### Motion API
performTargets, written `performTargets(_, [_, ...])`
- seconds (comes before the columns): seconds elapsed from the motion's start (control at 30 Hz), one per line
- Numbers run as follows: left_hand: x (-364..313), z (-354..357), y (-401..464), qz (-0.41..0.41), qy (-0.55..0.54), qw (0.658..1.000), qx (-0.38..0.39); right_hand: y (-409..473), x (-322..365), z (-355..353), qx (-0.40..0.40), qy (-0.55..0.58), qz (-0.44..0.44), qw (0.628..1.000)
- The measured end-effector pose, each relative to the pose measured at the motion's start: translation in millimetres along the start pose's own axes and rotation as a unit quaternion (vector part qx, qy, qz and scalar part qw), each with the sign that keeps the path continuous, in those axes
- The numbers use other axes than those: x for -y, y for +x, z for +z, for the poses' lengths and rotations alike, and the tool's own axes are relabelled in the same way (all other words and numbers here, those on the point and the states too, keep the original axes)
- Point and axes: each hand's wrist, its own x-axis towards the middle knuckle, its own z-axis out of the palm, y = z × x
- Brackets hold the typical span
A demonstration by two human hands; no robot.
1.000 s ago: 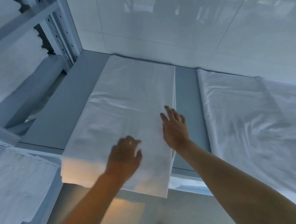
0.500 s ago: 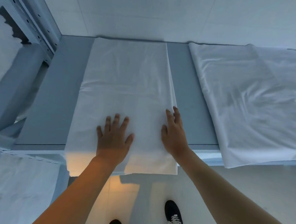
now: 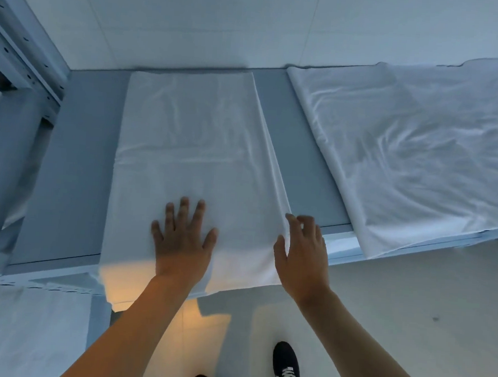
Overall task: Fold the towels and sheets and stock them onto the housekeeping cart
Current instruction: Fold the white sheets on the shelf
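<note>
A white sheet point(image 3: 192, 144), folded into a long strip, lies on the grey table point(image 3: 74, 171) and runs from the wall to the front edge, where its near end hangs over. My left hand point(image 3: 182, 239) presses flat on the strip near that edge, fingers spread. My right hand point(image 3: 302, 250) is at the strip's right edge, fingers slightly bent, thumb against the fold. A second white sheet point(image 3: 419, 152), wrinkled and spread wide, covers the table's right part.
A metal shelving rack point(image 3: 25, 58) stands at the left with white linen point(image 3: 26, 329) below it. A white tiled wall point(image 3: 252, 25) backs the table. My dark shoes point(image 3: 286, 368) stand on the pale floor under the front edge.
My left hand slid from the strip's near end up onto the table part and flattened. My right hand moved to the strip's right edge. The view tilted downward.
</note>
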Motion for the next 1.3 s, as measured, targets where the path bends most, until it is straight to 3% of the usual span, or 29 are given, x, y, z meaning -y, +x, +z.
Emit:
performTargets(0.07, [-1,2,-6,0.002,0.004,1.0,-0.007,29,15,3,0.007,-0.013,-0.061,0.998])
performTargets(0.2, [-4,5,-22,0.004,0.006,1.0,0.0,100,47,30,0.11,-0.03,-0.155,0.981])
performTargets(0.4, [-4,-7,-45,0.01,0.015,0.999,0.037,165,61,65,0.194,-0.095,-0.194,0.957])
performTargets(0.67, [54,-56,58,0.145,0.078,0.985,-0.057,162,48,79,0.166,-0.094,-0.202,0.961])
performTargets(0.83, [99,-48,121,0.116,0.071,0.99,-0.02,160,42,82,0.157,-0.093,-0.214,0.96])
performTargets(1.3, [90,-9,-2,0.108,-0.007,0.994,-0.034,52,10,49,0.173,-0.086,-0.228,0.954])
